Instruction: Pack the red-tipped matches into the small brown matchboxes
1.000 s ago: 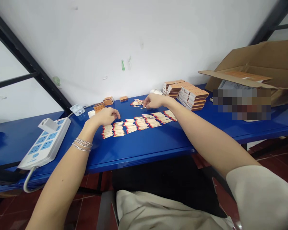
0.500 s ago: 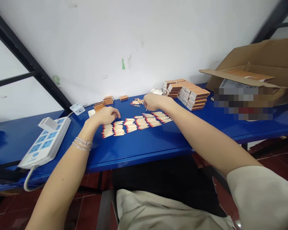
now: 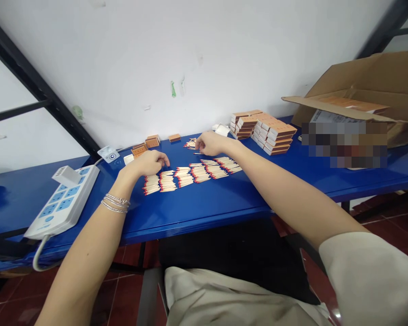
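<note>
A row of small matchstick bundles (image 3: 187, 175) with red heads lies across the blue table (image 3: 204, 203). My left hand (image 3: 147, 163) rests curled at the left end of the row, its fingers closed on the table. My right hand (image 3: 212, 143) is further back, fingers pinched beside a loose pile of matches (image 3: 190, 144). A single match (image 3: 199, 154) lies just under those fingers. Whether the pinch holds a match is not clear.
Stacks of orange matchboxes (image 3: 265, 129) stand at the back right, next to an open cardboard box (image 3: 363, 95). A few single matchboxes (image 3: 153, 142) sit at the back left. A white and blue power strip (image 3: 63, 201) lies at the left with its cable.
My right hand has shifted a little left toward the loose pile of matches. My left hand has stayed at the left end of the row.
</note>
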`<move>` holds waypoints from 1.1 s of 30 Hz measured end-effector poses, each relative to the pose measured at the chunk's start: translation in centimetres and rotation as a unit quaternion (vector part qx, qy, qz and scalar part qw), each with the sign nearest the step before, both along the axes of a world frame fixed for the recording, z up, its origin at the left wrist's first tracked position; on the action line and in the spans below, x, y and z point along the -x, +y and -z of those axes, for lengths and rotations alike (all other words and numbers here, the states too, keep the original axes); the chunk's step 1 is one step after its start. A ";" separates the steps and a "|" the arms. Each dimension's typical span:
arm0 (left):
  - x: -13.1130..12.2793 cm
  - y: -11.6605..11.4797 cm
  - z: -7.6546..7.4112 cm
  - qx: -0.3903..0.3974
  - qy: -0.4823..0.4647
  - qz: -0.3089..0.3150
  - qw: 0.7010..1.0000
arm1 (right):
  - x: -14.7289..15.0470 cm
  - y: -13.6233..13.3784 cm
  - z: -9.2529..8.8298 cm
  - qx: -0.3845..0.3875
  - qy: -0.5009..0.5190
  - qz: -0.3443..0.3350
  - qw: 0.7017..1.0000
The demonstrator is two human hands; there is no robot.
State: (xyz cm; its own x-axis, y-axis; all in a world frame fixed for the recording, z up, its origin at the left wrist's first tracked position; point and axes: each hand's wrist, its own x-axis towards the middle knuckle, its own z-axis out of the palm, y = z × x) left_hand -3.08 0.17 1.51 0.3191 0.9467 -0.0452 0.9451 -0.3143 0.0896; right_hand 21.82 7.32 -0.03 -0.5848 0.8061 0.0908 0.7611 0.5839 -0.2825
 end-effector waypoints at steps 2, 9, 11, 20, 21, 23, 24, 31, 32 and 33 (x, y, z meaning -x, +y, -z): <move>0.1 0.1 0.1 -0.003 -0.004 0.004 1.000 | 0.0 0.2 0.3 0.018 0.008 0.001 1.000; 0.3 0.3 0.3 -0.001 -0.007 0.006 1.000 | 0.0 0.1 0.3 0.026 -0.010 0.026 0.999; 0.2 0.3 0.2 -0.002 -0.008 0.006 1.000 | -0.4 -0.1 -0.2 0.041 -0.027 0.018 0.999; 0.2 0.2 0.2 0.005 -0.012 0.006 1.000 | -0.9 0.3 -0.5 0.087 0.030 0.012 0.996; 0.2 0.2 0.2 0.004 -0.012 0.005 1.000 | -0.6 0.7 -0.1 0.057 0.049 0.024 0.997; 0.2 0.2 0.2 0.004 -0.013 0.005 1.000 | 0.3 1.2 0.7 0.008 0.063 0.044 0.997; 0.2 0.2 0.1 0.005 -0.013 0.006 1.000 | 0.8 1.4 1.1 -0.006 0.056 0.053 0.997; 0.1 0.2 0.1 0.002 -0.005 0.001 1.000 | 2.1 0.4 0.7 -0.026 -0.029 0.088 0.995; 0.2 0.2 0.2 0.002 -0.005 0.001 1.000 | 1.7 0.1 0.2 -0.011 -0.050 0.084 0.995; 0.2 0.2 0.2 0.001 -0.006 0.001 1.000 | 1.1 0.0 -0.2 0.004 -0.072 0.081 0.994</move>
